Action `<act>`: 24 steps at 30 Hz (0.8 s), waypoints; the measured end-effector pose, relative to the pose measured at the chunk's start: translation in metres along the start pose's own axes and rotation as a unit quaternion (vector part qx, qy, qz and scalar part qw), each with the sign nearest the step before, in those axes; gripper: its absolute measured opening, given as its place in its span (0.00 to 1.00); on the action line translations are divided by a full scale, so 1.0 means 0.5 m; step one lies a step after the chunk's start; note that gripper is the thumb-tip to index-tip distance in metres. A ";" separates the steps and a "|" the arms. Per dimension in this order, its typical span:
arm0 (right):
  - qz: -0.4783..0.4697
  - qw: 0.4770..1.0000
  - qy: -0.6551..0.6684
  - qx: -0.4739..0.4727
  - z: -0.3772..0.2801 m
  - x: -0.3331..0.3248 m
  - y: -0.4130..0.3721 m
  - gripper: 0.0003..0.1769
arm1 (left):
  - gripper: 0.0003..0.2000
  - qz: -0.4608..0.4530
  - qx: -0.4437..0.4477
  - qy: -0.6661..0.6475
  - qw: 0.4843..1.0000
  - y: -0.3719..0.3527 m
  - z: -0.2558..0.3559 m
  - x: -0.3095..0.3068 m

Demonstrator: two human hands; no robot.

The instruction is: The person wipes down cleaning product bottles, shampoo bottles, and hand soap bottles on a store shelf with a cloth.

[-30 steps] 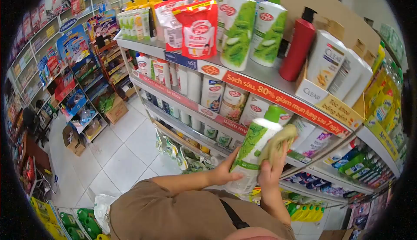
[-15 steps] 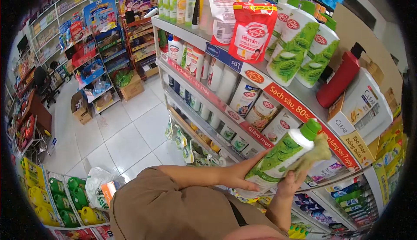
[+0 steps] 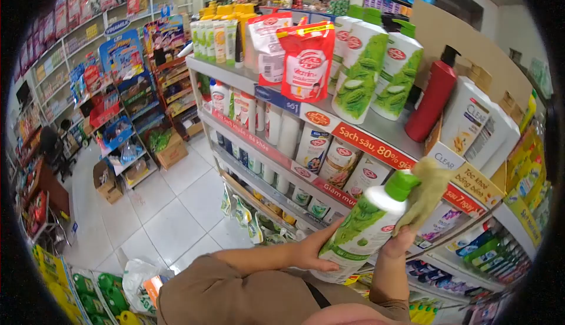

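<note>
A white and green pump bottle [image 3: 358, 228] with leaf pictures and a green top is held tilted in front of my body. My left hand [image 3: 313, 251] is closed around its lower left side, thumb across the front. My right hand [image 3: 399, 246] is at the bottle's right side with a dull yellow-green cloth [image 3: 428, 192] in its fingers. The cloth stands up beside the green top and seems to touch it. Part of my right hand's fingers is hidden behind the bottle and cloth.
Close ahead stands a shelf unit [image 3: 253, 83] with similar green bottles [image 3: 360, 69], red refill pouches [image 3: 306, 60], a dark red pump bottle [image 3: 432, 98] and a CLEAR box [image 3: 442, 163] on top. Yellow and green jugs [image 3: 88, 292] line the lower left. Boxes [image 3: 107, 182] sit on the tiled floor.
The cloth has risen along the bottle's right side to beside the green top, my right hand still on it. My left hand keeps its hold. The whole view has shifted slightly.
</note>
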State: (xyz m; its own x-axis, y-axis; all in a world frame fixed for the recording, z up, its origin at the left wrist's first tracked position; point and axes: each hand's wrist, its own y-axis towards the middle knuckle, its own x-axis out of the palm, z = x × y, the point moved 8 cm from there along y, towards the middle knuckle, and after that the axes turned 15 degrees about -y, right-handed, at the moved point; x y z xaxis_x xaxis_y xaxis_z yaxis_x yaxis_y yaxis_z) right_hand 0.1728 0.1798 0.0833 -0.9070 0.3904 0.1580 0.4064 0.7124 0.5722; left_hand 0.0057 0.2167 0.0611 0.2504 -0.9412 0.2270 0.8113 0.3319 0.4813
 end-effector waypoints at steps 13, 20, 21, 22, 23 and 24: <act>-0.165 0.856 -0.441 -0.212 -0.121 0.104 -0.034 0.20 | 0.41 0.098 0.060 0.012 0.993 0.004 -0.017 -0.015; -0.200 0.762 -0.480 -0.386 -0.154 0.123 -0.119 0.21 | 0.44 0.003 0.011 -0.151 0.988 0.055 -0.014 0.012; -0.226 0.853 -0.391 -0.261 -0.102 0.101 -0.109 0.21 | 0.45 -0.015 0.020 -0.173 0.985 0.062 0.000 0.015; -0.243 0.917 -0.289 -0.130 -0.051 0.089 -0.104 0.21 | 0.45 -0.028 0.025 -0.188 0.981 0.067 0.014 0.015; -0.220 0.947 -0.221 -0.074 -0.037 0.069 -0.108 0.24 | 0.45 -0.041 0.024 -0.202 0.978 0.066 0.017 0.020; -0.190 0.971 -0.144 -0.021 -0.039 0.057 -0.103 0.27 | 0.45 -0.052 0.019 -0.210 0.976 0.067 0.022 0.022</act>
State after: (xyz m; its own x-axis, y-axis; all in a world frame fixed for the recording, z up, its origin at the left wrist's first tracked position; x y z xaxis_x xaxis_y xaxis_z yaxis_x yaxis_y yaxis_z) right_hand 0.1236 0.1427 0.0740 -0.9194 0.2560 -0.2985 0.0390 0.8147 0.5785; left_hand 0.0300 0.2181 0.0891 -0.0770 -0.8635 0.4984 0.7990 0.2455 0.5489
